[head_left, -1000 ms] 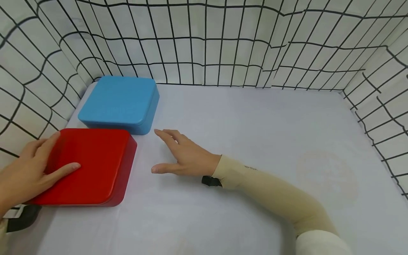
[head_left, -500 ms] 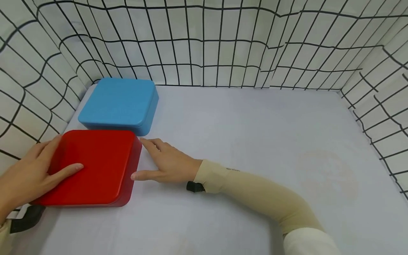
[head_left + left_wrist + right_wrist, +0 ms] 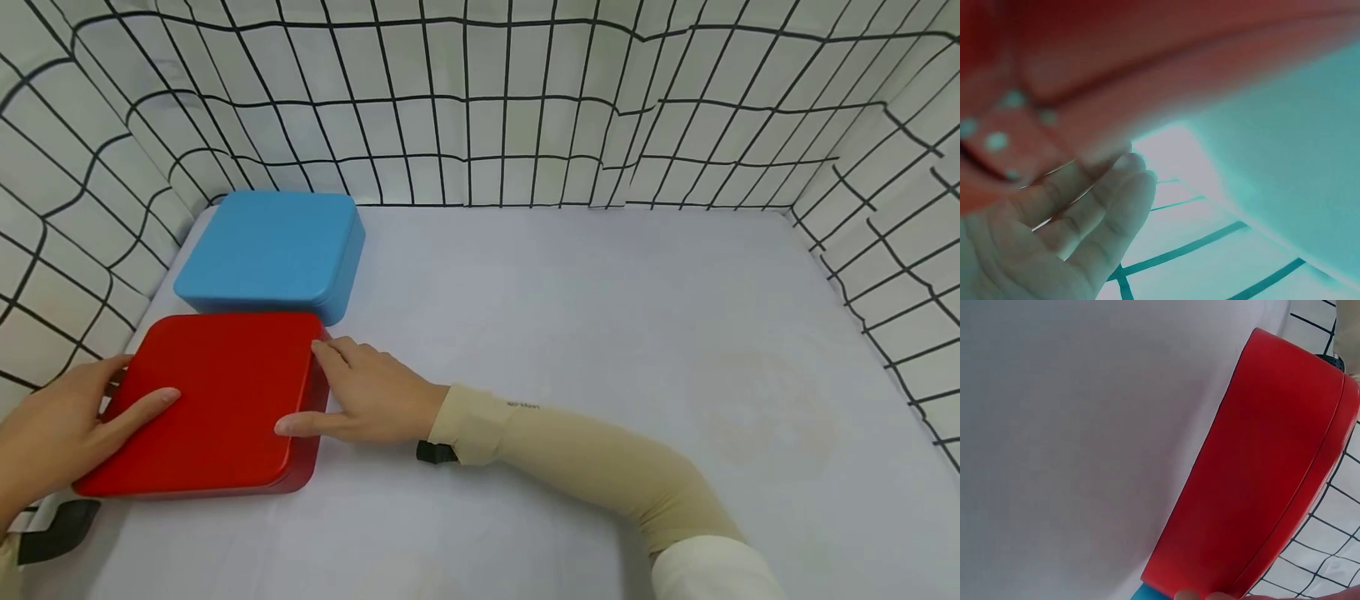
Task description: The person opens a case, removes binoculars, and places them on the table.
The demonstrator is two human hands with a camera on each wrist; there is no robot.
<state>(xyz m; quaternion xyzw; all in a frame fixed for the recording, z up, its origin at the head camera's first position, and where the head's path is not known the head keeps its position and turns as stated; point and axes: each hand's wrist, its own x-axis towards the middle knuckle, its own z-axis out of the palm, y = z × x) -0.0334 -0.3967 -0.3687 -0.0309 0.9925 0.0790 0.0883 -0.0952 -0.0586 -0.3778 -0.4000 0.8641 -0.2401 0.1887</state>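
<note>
A red box (image 3: 217, 400) with rounded corners and a shut lid lies flat at the left of the white surface. My left hand (image 3: 82, 425) holds its left side, thumb over the lid; in the left wrist view its fingers (image 3: 1116, 219) reach the side below a riveted hinge (image 3: 1007, 134). My right hand (image 3: 367, 396) is at the opposite side. Its thumb lies on the lid and its fingers, fairly straight, meet the right side; fingertips (image 3: 1186, 594) show against the red wall in the right wrist view. Directly behind, a smaller blue box (image 3: 270, 250) sits close to the red one.
Black wire mesh panels (image 3: 465, 125) stand along the left, back and right of the white surface (image 3: 600, 317). The left mesh comes close to my left hand.
My right hand has moved left and down from beside the red box onto its right edge. The red box has shifted slightly right relative to the blue one, with my left hand still on it.
</note>
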